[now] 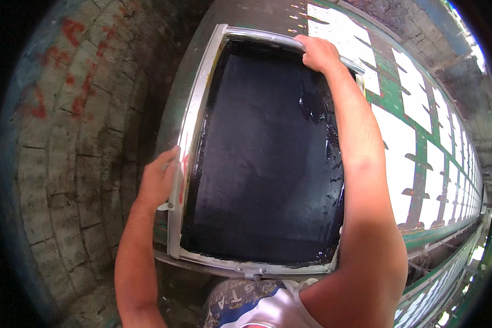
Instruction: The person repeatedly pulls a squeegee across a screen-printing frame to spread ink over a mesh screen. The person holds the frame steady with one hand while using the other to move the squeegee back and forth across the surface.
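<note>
A screen printing frame (pixel 198 98) with pale metal rails lies in front of me on a long table. Its mesh is coated dark, and wet black ink (pixel 317 109) glistens along the right side. On the left rail, my left hand (pixel 158 177) is closed round the edge, just above a small metal lever (pixel 165 206). My right hand (pixel 318 53) reaches across the screen and grips the far rail near its right end. My right forearm covers much of the frame's right rail.
The long dark green table (pixel 257 15) stretches away to the right, with rows of white pieces (pixel 402 158) laid on it. A block wall (pixel 65 164) with red marks stands close on the left. A metal bracket (pixel 250 271) sits at the frame's near edge, by my body.
</note>
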